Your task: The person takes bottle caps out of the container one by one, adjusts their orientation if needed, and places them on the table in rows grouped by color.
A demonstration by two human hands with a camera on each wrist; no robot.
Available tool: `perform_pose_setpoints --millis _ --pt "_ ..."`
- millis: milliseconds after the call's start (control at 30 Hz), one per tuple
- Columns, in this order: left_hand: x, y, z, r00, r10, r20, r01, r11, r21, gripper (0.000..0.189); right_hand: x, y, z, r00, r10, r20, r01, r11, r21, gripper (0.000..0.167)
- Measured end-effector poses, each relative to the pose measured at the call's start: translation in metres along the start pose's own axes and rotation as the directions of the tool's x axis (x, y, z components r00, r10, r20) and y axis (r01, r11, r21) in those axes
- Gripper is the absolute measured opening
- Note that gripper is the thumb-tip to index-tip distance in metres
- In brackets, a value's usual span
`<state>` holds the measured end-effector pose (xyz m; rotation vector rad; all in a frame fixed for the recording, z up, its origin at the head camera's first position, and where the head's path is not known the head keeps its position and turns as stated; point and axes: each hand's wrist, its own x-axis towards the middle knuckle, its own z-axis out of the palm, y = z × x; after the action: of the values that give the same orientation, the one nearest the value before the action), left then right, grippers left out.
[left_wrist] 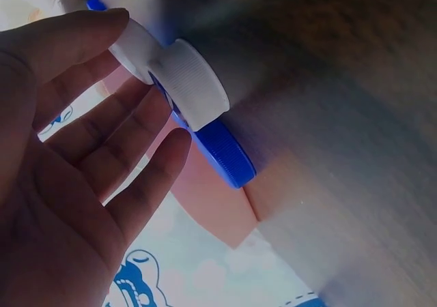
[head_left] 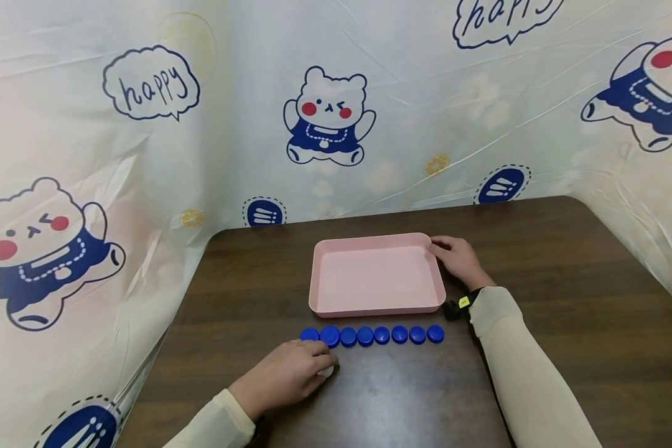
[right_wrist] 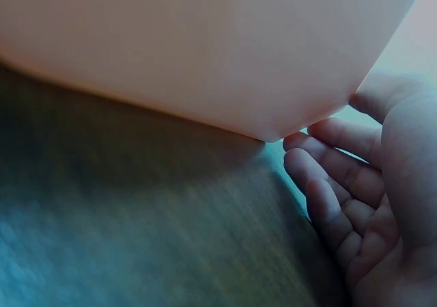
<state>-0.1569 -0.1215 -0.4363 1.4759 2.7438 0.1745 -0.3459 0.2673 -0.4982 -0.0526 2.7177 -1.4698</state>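
In the head view a pink tray (head_left: 378,278) lies on the table, with a row of several blue bottle caps (head_left: 365,336) along its near side. My left hand (head_left: 284,375) is at the left end of that row. Its thumb and a finger pinch a white bottle cap (left_wrist: 134,51), while the other fingers spread loosely. A second white cap (left_wrist: 194,87) stands beside it, against a blue cap (left_wrist: 229,158). At the tray's far right corner, my right hand (head_left: 460,261) grips the edge, thumb at the rim and fingers curled around the outside, low by the tabletop.
The dark wooden table (head_left: 577,311) extends past the tray on both sides. A patterned curtain (head_left: 403,112) with bears hangs behind the table and down its sides. By the tray's near right corner, a black wrist device (head_left: 453,309) sits on the right forearm.
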Motion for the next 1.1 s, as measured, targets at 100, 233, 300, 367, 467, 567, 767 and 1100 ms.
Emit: perform_pose_setpoints --millis 100,233,300,367,467,567,767,1100 --pt "-0.0001 -0.0006 0.0016 1.000 -0.006 0.005 0.006 1.000 -0.005 0.021 0.0004 0.0006 0.0004 1.000 -0.007 -0.003 0.007 1.000 -0.005 0.051" --pt "-0.0002 0.0003 0.0016 1.000 -0.009 0.004 0.009 1.000 -0.006 0.021 0.0001 0.0000 0.0004 1.000 -0.012 -0.003 0.012 1.000 -0.007 0.051" --pt "-0.0006 0.0004 0.0019 1.000 -0.006 0.003 0.006 1.000 -0.003 0.021 -0.0005 -0.0011 0.0003 1.000 -0.007 0.001 0.007 1.000 -0.007 0.051" --pt "-0.0010 0.0003 0.0022 1.000 -0.008 0.008 0.008 1.000 -0.005 0.022 -0.0008 -0.0017 0.0003 1.000 -0.004 0.004 0.004 1.000 -0.004 0.050" --pt "-0.0013 0.0000 0.0024 1.000 -0.016 0.018 0.016 1.000 -0.005 0.022 -0.0006 -0.0016 0.0005 1.000 -0.006 0.005 0.006 1.000 -0.001 0.050" --pt "-0.0015 0.0000 0.0024 1.000 -0.019 0.019 0.019 1.000 -0.003 0.022 -0.0003 -0.0011 0.0008 1.000 -0.010 0.001 0.010 1.000 -0.002 0.051" --pt "-0.0014 0.0004 0.0027 1.000 -0.011 0.017 0.011 1.000 0.002 0.023 0.0002 -0.0002 0.0012 1.000 -0.015 -0.002 0.014 1.000 -0.020 0.050" --pt "-0.0013 0.0008 0.0046 1.000 -0.012 0.002 0.012 1.000 0.012 0.020 -0.0006 -0.0021 0.0003 1.000 -0.004 -0.001 0.004 1.000 -0.026 0.050"
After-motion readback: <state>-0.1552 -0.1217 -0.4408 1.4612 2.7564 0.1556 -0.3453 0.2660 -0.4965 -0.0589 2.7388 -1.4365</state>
